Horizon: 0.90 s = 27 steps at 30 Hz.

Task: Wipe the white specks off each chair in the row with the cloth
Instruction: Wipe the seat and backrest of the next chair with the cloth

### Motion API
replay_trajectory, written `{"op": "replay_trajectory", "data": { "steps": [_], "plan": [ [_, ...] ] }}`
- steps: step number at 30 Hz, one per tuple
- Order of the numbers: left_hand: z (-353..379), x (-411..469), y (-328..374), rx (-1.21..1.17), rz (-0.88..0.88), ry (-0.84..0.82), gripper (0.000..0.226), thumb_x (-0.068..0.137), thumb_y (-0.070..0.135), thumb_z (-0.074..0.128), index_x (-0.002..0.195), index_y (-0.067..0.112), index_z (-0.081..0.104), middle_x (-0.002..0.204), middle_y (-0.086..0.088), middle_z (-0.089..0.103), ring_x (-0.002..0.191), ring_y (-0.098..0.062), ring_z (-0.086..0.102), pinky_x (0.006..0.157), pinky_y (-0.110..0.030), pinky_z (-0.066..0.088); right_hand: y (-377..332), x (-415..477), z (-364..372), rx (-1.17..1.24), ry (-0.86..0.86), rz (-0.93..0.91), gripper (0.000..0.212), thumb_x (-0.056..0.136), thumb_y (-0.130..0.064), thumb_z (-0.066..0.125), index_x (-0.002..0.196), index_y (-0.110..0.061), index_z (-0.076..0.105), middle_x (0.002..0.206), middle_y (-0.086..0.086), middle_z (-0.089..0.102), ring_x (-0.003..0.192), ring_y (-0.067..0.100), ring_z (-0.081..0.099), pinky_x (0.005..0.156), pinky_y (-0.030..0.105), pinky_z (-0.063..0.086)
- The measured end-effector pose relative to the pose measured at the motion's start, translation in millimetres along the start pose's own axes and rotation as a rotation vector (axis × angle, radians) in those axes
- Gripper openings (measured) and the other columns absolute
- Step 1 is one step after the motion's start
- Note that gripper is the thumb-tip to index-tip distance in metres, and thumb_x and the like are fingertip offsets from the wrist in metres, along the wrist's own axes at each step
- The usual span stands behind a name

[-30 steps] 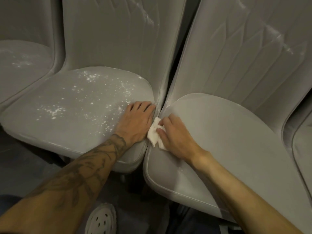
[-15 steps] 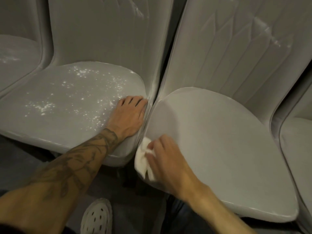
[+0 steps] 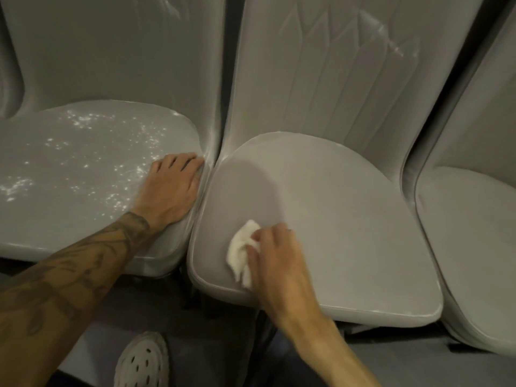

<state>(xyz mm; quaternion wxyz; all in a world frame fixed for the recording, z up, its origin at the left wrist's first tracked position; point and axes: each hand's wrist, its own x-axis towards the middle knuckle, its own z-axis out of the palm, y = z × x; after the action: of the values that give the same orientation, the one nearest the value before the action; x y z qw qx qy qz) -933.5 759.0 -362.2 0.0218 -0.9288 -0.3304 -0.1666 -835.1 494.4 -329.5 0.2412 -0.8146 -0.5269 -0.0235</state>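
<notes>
Grey padded chairs stand side by side. The left chair's seat [image 3: 69, 163] is scattered with white specks [image 3: 134, 152]. My left hand [image 3: 170, 188] rests flat on that seat's right edge, fingers straight. The middle chair's seat [image 3: 349, 233] looks free of specks. My right hand [image 3: 276, 255] holds a crumpled white cloth [image 3: 243, 247] against the front left part of that seat. Faint white streaks show on the middle chair's backrest [image 3: 391, 43].
A third chair's seat [image 3: 480, 247] sits at the right edge. Narrow dark gaps separate the chairs. Below the seats is dark floor [image 3: 212, 344], with a pale perforated shoe [image 3: 142, 361] at the bottom.
My right hand has drawn the cloth from the gap between the seats, forward along the middle seat's left edge, then onto its front left surface. My left hand stayed put.
</notes>
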Motion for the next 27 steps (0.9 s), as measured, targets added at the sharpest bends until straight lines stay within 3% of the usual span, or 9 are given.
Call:
{"op": "replay_trajectory", "data": {
  "steps": [2,4,8,13,18,23,27],
  "plan": [
    [0.1,0.2,1.3,0.008,0.001,0.011,0.048,0.103,0.032,0.035,0.140,0.014,0.059,0.141,-0.009,0.060,0.117,-0.035,0.054,0.099,-0.050,0.041,17.7,-4.1,-4.5,0.025,0.069,0.140,0.008,0.097,-0.021,0.055,0.102,-0.015,0.056,0.102,0.001,0.050,0.091,0.019,0.048,0.077,0.032,0.042],
    [0.4,0.8,0.6,0.018,0.006,0.013,0.047,0.103,0.032,0.035,0.140,0.014,0.058,0.141,-0.009,0.059,0.116,-0.036,0.054,0.098,-0.050,0.041,10.5,-2.3,0.7,0.010,0.092,0.164,0.004,0.098,-0.020,0.055,0.096,-0.016,0.056,0.096,-0.001,0.049,0.084,0.016,0.044,0.073,0.036,0.043],
    [-0.8,0.5,1.4,0.008,0.002,0.001,0.049,0.104,0.034,0.032,0.141,0.014,0.057,0.141,-0.010,0.058,0.116,-0.037,0.055,0.100,-0.051,0.041,-34.2,10.4,19.8,-0.026,0.049,-0.069,0.009,0.093,-0.016,0.056,0.101,-0.012,0.059,0.094,0.006,0.052,0.081,0.023,0.045,0.068,0.038,0.039],
    [-3.2,0.6,5.9,0.008,-0.016,-0.016,0.052,0.103,0.035,0.030,0.140,0.014,0.059,0.140,-0.010,0.060,0.115,-0.038,0.056,0.099,-0.050,0.042,-10.0,30.8,21.5,-0.011,0.075,-0.136,0.012,0.091,-0.020,0.061,0.099,-0.011,0.059,0.094,0.008,0.053,0.081,0.027,0.049,0.069,0.041,0.043],
    [-2.6,1.3,2.9,-0.011,-0.013,-0.025,0.049,0.103,0.034,0.032,0.139,0.016,0.059,0.141,-0.008,0.060,0.117,-0.035,0.056,0.100,-0.048,0.041,5.1,127.4,51.7,-0.045,0.112,-0.045,0.018,0.088,-0.018,0.061,0.098,-0.004,0.061,0.096,0.020,0.057,0.085,0.040,0.053,0.072,0.045,0.040],
    [0.6,1.4,0.2,-0.034,-0.019,-0.018,0.046,0.103,0.032,0.034,0.140,0.019,0.057,0.142,-0.005,0.058,0.122,-0.030,0.054,0.103,-0.047,0.040,-8.7,182.5,72.1,-0.039,0.051,0.051,0.020,0.091,-0.017,0.055,0.106,-0.004,0.061,0.105,0.019,0.058,0.095,0.039,0.053,0.079,0.045,0.037],
    [-2.0,-1.1,0.2,-0.043,-0.017,-0.032,0.047,0.106,0.034,0.030,0.141,0.017,0.056,0.144,-0.006,0.058,0.125,-0.029,0.053,0.106,-0.048,0.041,-16.8,132.0,62.5,0.035,-0.007,-0.185,0.017,0.094,-0.019,0.057,0.096,-0.003,0.061,0.096,0.016,0.055,0.086,0.034,0.051,0.077,0.044,0.040]
  ]
}}
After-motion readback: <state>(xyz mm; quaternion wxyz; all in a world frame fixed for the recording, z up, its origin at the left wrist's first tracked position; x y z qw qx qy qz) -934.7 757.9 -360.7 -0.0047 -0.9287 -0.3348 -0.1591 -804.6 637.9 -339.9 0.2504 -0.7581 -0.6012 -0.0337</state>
